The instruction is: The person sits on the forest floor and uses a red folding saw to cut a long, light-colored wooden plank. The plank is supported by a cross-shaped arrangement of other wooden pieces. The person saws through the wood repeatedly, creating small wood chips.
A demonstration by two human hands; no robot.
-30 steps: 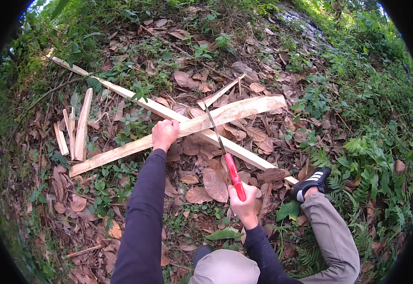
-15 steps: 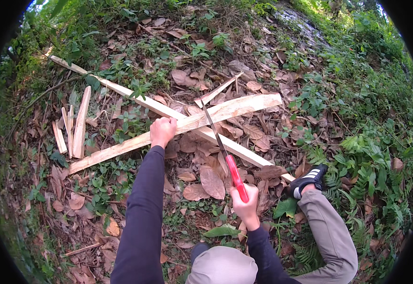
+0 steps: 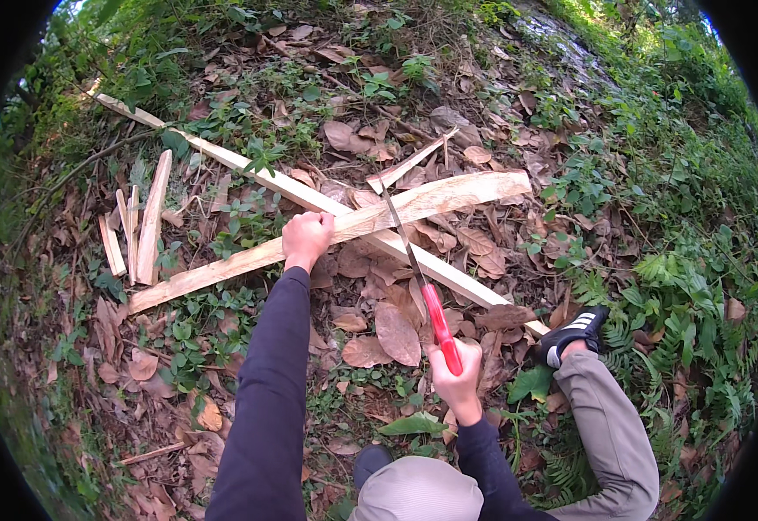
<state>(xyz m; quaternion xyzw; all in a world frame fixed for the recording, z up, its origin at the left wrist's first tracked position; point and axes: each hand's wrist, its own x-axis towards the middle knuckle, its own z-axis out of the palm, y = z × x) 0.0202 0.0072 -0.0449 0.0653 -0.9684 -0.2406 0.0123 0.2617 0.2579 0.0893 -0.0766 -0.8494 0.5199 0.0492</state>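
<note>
My left hand (image 3: pixel 307 238) is closed round a pale wooden plank (image 3: pixel 457 194), gripping it left of where it crosses a longer strip. That strip of wood (image 3: pixel 223 154) lies beneath the plank on the ground, slanting from the far left toward my foot. My right hand (image 3: pixel 457 373) holds the red handle of a hand saw (image 3: pixel 435 314). The saw's narrow blade rests across the plank, to the right of my left hand. Whether its teeth have entered the wood cannot be made out.
Several short wood pieces (image 3: pixel 149 221) lie at the left. A thin offcut (image 3: pixel 412 161) lies just beyond the plank. My shoe (image 3: pixel 577 330) is by the near end of the long strip. Dry leaves (image 3: pixel 396 334) and green plants (image 3: pixel 665 269) cover the ground.
The scene has shifted slightly right as the view moved. Plank, strip and both hands keep nearly the same places relative to each other; the saw stays on the plank.
</note>
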